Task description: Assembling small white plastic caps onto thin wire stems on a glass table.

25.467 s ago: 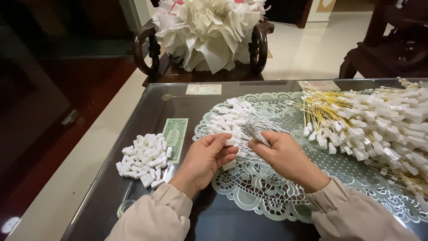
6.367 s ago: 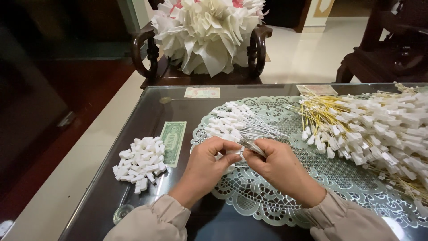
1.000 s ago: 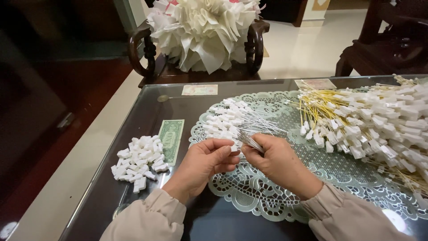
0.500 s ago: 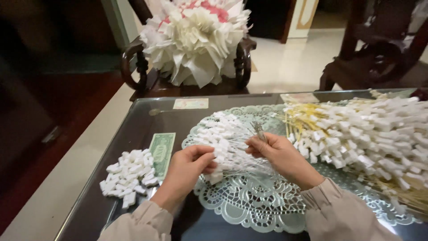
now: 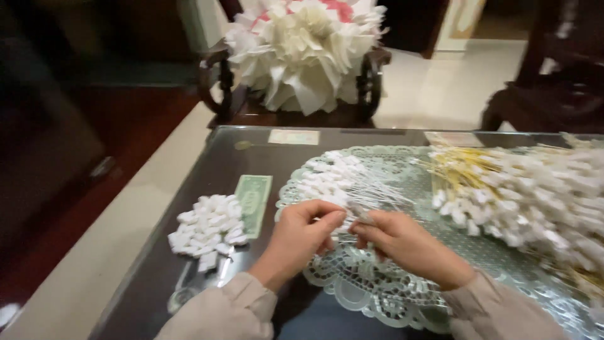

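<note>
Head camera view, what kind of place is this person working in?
Probably a home living room used for handwork. A glass-topped table carries a lace doily, a carved dark wooden chair holds white paper flowers, and the floor is pale tile.

Bare glass lies open along the desk [image 5: 189,277] near-left edge. A heap of white tags [image 5: 207,230] and a banknote [image 5: 254,203] block the left; a large yellow-stemmed tag pile [image 5: 535,195] fills the right side.
</note>
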